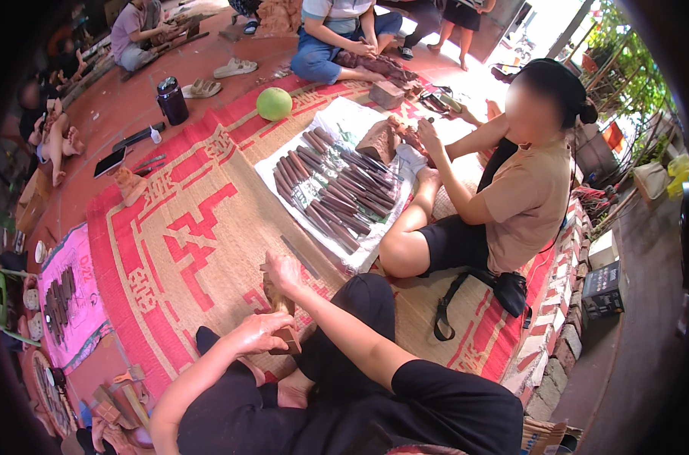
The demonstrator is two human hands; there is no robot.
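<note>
A brown wooden carving [287, 340] with a squared block end is between my hands, above the mat in front of my crossed legs. My left hand [259, 334] is closed around the block end, its fingers over the top. My right hand [284, 273] is closed over the far end, and my palm and fingers hide most of that part. Just beyond my right hand, a thin dark flat strip [299, 256] lies on the mat. Past it, rows of wooden-handled carving tools [337, 186] rest on a white sheet [363, 254].
At the right sits a person [523, 197] working on a reddish wood piece [381, 142]. A green round fruit [274, 104] and a dark flask [172, 101] stand farther off. More tools [58, 303] lie on a pink cloth [83, 334] at left. Wood pieces [117, 406] lie lower left.
</note>
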